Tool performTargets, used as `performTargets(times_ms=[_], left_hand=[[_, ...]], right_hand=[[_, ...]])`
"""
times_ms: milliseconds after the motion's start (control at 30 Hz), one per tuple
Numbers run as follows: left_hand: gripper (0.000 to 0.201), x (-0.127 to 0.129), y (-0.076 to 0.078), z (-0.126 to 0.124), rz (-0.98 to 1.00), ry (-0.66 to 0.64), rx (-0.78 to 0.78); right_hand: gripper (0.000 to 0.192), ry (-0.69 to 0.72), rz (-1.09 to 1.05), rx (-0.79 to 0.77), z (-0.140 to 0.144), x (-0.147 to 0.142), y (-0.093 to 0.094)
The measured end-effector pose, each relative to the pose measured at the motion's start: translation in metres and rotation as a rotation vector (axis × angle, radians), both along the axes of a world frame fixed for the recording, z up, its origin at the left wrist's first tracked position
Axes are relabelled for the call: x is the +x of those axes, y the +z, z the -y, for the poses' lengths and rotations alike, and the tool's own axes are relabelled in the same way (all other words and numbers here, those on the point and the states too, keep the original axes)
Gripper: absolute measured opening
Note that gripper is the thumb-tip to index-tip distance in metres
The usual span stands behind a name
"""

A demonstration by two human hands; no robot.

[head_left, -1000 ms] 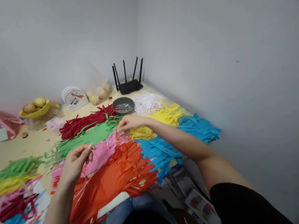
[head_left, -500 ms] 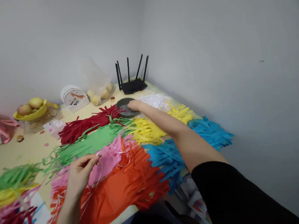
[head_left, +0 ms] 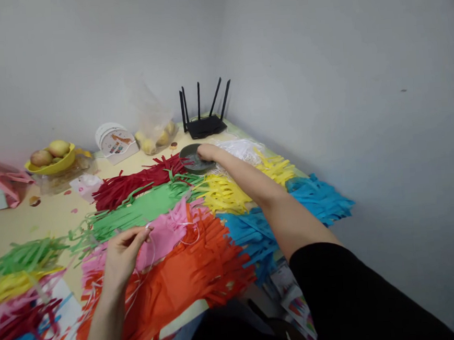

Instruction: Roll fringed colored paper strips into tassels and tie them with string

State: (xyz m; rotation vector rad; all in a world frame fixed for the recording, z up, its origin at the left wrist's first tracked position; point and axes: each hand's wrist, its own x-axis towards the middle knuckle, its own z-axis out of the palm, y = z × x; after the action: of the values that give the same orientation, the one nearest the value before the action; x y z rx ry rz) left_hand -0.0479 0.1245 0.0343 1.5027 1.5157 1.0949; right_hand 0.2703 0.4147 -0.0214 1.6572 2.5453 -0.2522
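Observation:
My left hand (head_left: 124,253) pinches a thin white paper strip (head_left: 184,231) that loops over the pink fringe (head_left: 165,231) and orange fringe (head_left: 191,272). My right hand (head_left: 209,151) reaches far across the table, its fingers inside a dark grey bowl (head_left: 188,153); what the fingers touch there is hidden. Beside the bowl lies a pile of white strips (head_left: 243,149). Under my right forearm lie yellow fringe (head_left: 223,194) and blue fringe (head_left: 251,231).
Red fringe (head_left: 133,181) and green fringe (head_left: 139,211) lie further back. A black router (head_left: 204,123), a bag of fruit (head_left: 154,136), a round box (head_left: 115,142) and a yellow fruit bowl (head_left: 50,163) stand along the wall. More coloured strips (head_left: 21,306) pile at the left.
My right hand has gone from the pink fringe forward into the grey bowl. My left hand still pinches the white strip and has barely moved.

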Motion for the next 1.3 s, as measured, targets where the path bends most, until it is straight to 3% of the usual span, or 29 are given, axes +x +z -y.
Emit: performTargets(times_ms=[133, 233, 267, 333, 400, 500, 633, 800, 1033, 1167, 1300], left_hand=[[0.024, -0.008, -0.001, -0.002, -0.079, 0.114, 0.13], [0.021, -0.004, 0.004, -0.006, -0.021, 0.15, 0.144], [0.022, 0.0, 0.006, -0.007, 0.021, 0.151, 0.134], [0.023, 0.01, 0.01, -0.008, 0.106, 0.145, 0.131], [0.025, 0.017, 0.011, -0.006, 0.192, 0.105, 0.132], [0.031, 0.019, 0.01, 0.004, 0.365, 0.027, 0.084], [0.041, 0.009, 0.011, 0.026, 0.566, -0.047, -0.079], [0.041, -0.003, 0.011, 0.053, 0.564, 0.045, -0.016], [0.032, -0.013, 0.011, 0.082, 0.267, 0.14, 0.112], [0.029, -0.014, 0.014, 0.089, 0.127, 0.186, 0.186], [0.027, -0.018, 0.015, 0.093, -0.037, 0.206, 0.259]], right_hand=[[0.028, -0.141, -0.353, 0.055, 0.021, -0.003, 0.034], [0.034, -0.07, -0.652, 0.033, 0.063, -0.032, 0.055], [0.034, -0.01, -0.774, -0.017, 0.082, -0.047, 0.059], [0.036, 0.162, -1.184, -0.31, 0.126, -0.078, 0.067], [0.039, 0.274, -1.365, -0.537, 0.168, -0.105, 0.072], [0.039, 0.336, -1.45, -0.618, 0.212, -0.132, 0.077], [0.039, 0.367, -1.527, -0.578, 0.236, -0.149, 0.075], [0.046, 0.423, -1.382, -0.734, 0.257, -0.152, 0.069], [0.017, 0.407, -1.113, -0.065, 0.285, -0.155, 0.084], [0.016, 0.439, -1.113, 0.182, 0.296, -0.166, 0.084], [0.017, 0.565, -1.047, 0.409, 0.3, -0.173, 0.076]])
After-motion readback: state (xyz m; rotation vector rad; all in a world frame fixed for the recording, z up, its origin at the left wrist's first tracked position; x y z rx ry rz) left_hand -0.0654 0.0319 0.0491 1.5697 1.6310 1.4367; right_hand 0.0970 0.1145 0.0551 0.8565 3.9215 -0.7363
